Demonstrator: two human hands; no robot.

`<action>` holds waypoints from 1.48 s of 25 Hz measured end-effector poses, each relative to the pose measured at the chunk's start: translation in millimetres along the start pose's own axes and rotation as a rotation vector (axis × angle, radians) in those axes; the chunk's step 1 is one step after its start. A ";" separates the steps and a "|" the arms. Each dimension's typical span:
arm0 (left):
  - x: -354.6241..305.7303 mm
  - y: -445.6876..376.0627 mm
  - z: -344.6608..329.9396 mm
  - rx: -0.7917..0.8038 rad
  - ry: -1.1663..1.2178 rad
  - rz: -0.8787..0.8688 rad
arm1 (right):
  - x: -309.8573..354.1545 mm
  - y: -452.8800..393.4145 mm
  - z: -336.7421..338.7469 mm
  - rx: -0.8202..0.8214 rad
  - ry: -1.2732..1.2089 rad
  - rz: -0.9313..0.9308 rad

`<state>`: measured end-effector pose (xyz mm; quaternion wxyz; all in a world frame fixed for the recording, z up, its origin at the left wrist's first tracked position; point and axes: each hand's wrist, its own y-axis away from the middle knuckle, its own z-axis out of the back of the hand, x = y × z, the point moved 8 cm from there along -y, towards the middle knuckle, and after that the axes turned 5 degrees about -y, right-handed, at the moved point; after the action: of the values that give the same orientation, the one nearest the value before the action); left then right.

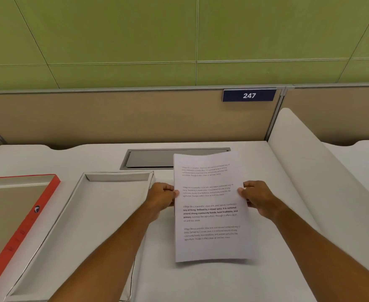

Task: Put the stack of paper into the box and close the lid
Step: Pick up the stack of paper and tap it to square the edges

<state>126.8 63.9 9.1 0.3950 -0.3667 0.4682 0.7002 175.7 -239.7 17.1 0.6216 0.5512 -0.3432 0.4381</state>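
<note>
White box [79, 214] open and bare, lid [15, 214] alongside (inside up), left hand [161, 198], right hand [258, 198] gripping paper stack [209, 214]

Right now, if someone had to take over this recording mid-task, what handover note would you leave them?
Left hand: grips the left edge of the stack of paper.
Right hand: grips the stack's right edge.
The stack is held just right of the open white box, which looks empty.
The red-edged lid lies inside up to the left of the box.
Done: lid off, paper in hand.
Left: lower the stack into the box, then fit the lid on.
</note>
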 end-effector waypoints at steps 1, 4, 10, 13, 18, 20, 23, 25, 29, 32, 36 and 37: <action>-15.9 4.6 7.8 -0.024 -0.015 -0.071 | 13.4 4.1 2.7 0.005 -0.016 0.073; -56.0 22.8 26.5 -0.065 -0.059 -0.272 | 47.1 23.9 7.8 0.036 -0.055 0.288; -65.4 51.4 39.8 -0.110 -0.156 -0.393 | 54.0 52.4 4.6 0.127 -0.055 0.430; -70.8 56.4 44.0 -0.111 -0.150 -0.416 | 62.5 57.2 10.9 0.158 -0.036 0.449; -89.3 59.4 48.1 -0.129 -0.131 -0.508 | 78.4 61.6 13.2 0.140 0.021 0.501; -89.7 59.4 47.9 -0.154 -0.141 -0.516 | 77.9 61.6 12.9 0.103 0.024 0.511; -88.3 60.4 51.5 -0.155 -0.117 -0.523 | 80.9 61.4 14.9 0.112 0.021 0.524; -84.4 60.6 49.1 -0.119 -0.131 -0.521 | 83.1 60.8 16.7 0.143 0.037 0.528; -78.9 62.9 45.4 -0.124 -0.236 -0.506 | 84.7 61.6 19.0 0.165 0.069 0.509; -83.0 62.6 48.1 -0.116 -0.218 -0.504 | 81.8 59.5 18.6 0.212 0.091 0.488; -84.4 63.9 45.5 -0.127 -0.237 -0.522 | 71.9 58.1 19.5 0.201 0.089 0.490; -84.9 64.2 44.9 -0.139 -0.245 -0.529 | 70.9 58.3 20.1 0.182 0.098 0.499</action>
<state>98.3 72.5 120.7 0.5913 -0.4147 0.2563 0.6423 150.0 -247.2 107.1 0.4580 0.4813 -0.3970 0.6333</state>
